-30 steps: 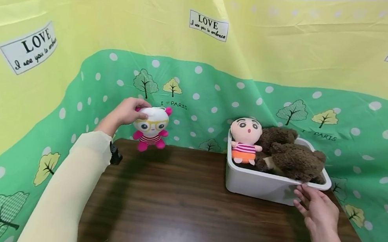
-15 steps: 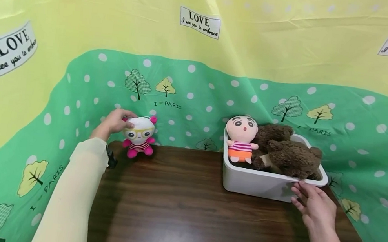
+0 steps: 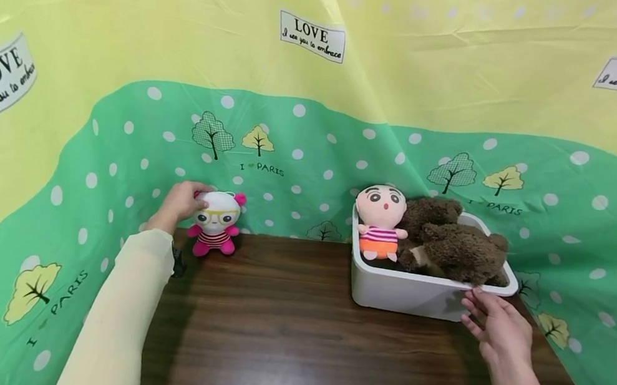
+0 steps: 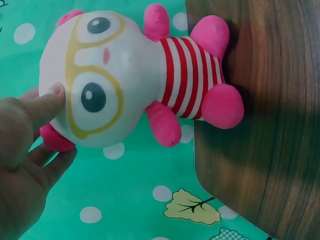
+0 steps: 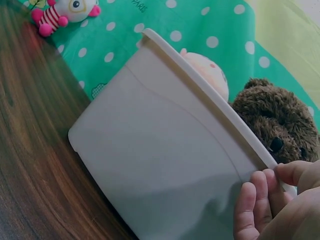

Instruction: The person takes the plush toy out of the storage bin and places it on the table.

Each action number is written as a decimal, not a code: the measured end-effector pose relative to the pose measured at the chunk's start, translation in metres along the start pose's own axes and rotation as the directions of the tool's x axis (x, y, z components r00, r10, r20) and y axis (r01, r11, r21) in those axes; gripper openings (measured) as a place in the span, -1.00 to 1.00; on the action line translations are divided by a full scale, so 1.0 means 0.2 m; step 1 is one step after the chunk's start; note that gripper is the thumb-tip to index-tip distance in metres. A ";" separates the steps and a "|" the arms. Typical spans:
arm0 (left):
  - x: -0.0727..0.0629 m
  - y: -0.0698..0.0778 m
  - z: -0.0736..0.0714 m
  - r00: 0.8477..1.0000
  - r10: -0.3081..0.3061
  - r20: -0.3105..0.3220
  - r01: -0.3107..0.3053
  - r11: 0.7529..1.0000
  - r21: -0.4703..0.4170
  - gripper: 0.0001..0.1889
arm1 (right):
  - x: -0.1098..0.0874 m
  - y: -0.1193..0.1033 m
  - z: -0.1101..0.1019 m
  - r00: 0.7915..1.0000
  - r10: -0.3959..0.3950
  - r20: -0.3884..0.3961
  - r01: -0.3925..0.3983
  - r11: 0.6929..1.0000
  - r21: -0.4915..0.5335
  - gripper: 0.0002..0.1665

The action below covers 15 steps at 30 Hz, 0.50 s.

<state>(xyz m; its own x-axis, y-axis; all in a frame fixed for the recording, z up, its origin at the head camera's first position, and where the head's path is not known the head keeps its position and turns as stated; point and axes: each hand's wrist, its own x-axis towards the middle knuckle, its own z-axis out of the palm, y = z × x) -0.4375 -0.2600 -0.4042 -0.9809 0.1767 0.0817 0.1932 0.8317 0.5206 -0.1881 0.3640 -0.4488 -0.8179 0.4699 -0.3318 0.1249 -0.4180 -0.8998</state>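
Observation:
My left hand [image 3: 179,203] holds a plush panda doll [image 3: 216,223] by the top of its head, at the table's back left corner. The doll is upright, with pink limbs, yellow glasses and a red-striped body. In the left wrist view, the thumb lies on the doll's white head [image 4: 135,65] and the fingers are behind one pink ear. My right hand [image 3: 505,329] pinches the front rim of a white plastic bin [image 3: 407,294], thumb on top and fingers against the outer wall. Inside the bin are a plush boy doll [image 3: 380,222] and brown teddy bears [image 3: 462,254].
The dark wooden table [image 3: 293,341] stretches between the doll and the bin. A green and yellow printed cloth [image 3: 303,135] hangs behind the table and along both sides.
My left hand has lowered the plush panda to the tabletop at the back left. My right hand stays on the bin's rim. The head view has shifted slightly.

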 end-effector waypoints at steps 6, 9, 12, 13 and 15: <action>-0.01 0.01 0.03 0.995 -0.053 -0.085 0.062 0.993 0.104 -0.57 | 0.00 0.00 -0.01 1.000 -0.002 -0.001 0.002 1.000 -0.009 -0.85; -0.01 0.02 0.04 0.990 -0.045 -0.133 0.068 0.982 0.174 -0.60 | -0.01 0.00 0.00 1.000 -0.010 0.009 0.010 1.000 -0.010 -0.83; -0.01 0.04 0.03 0.989 -0.020 -0.148 0.055 0.971 0.234 -0.61 | -0.01 -0.01 0.00 1.000 -0.011 0.009 0.011 1.000 -0.011 -0.78; -0.01 0.04 0.03 0.990 -0.017 -0.142 0.052 0.968 0.245 -0.61 | -0.01 -0.01 0.00 1.000 -0.010 0.008 0.011 1.000 -0.010 -0.78; -0.01 0.06 0.02 0.993 -0.011 -0.121 0.043 0.963 0.266 -0.59 | -0.02 -0.01 0.00 1.000 -0.009 0.001 0.009 1.000 -0.010 -0.79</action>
<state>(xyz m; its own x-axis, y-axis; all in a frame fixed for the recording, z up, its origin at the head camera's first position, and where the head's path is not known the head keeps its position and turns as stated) -0.4330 -0.2478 -0.4017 -0.9785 0.1027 0.1786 0.1505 0.9485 0.2789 -0.1852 0.3642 -0.4456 -0.8195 0.4730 -0.3236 0.1232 -0.4061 -0.9055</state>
